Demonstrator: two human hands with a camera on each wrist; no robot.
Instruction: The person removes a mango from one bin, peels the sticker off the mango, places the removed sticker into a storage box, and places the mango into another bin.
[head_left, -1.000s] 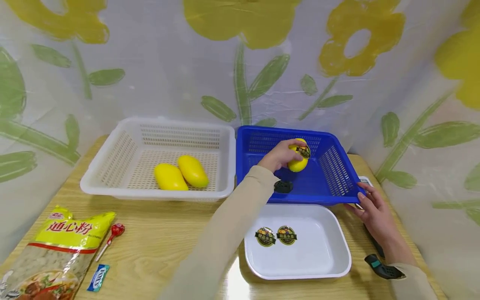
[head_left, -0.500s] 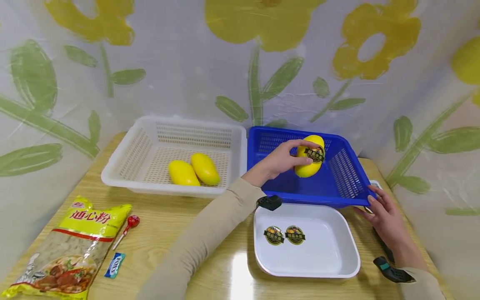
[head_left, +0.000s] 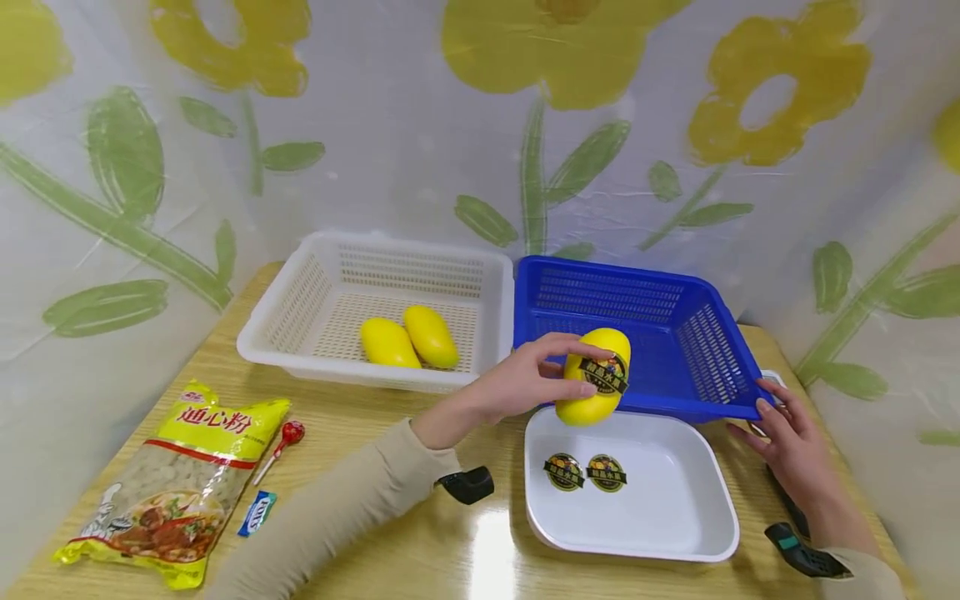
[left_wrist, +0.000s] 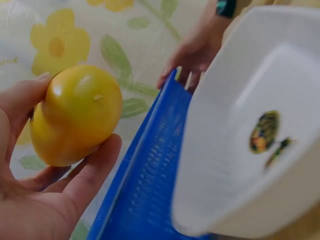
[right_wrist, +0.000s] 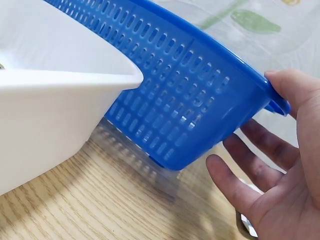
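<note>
Your left hand (head_left: 525,379) has just brought the mango (left_wrist: 82,115) up out of the blue basket (head_left: 708,350) and back toward you; it was well inside the walls a second ago and now hangs over the near rim, by the far edge of the tray (head_left: 667,500). That suggests the lifting part of the work is done and the fruit is now being carried. Your thumb and fingers are wrapped round it, with its label (head_left: 606,375) facing up toward your head. Your right hand (head_left: 798,450) has stayed at the basket's near right corner, holding it with one digit on the rim and the others spread beneath. Two more mangoes, one (head_left: 390,342) and another (head_left: 431,336), lie side by side in the white basket (head_left: 337,367), as before. As for edges, the blue rim and the tray's far lip run close together just below the fruit; the left wrist view shows the fruit apart from both. Inside the tray, two loose labels, one (head_left: 564,472) and another (head_left: 607,472), lie left of centre, with open room to their right. More room runs across the desk (head_left: 360,408), between the white basket and you, as far as the lollipop (head_left: 292,432).
</note>
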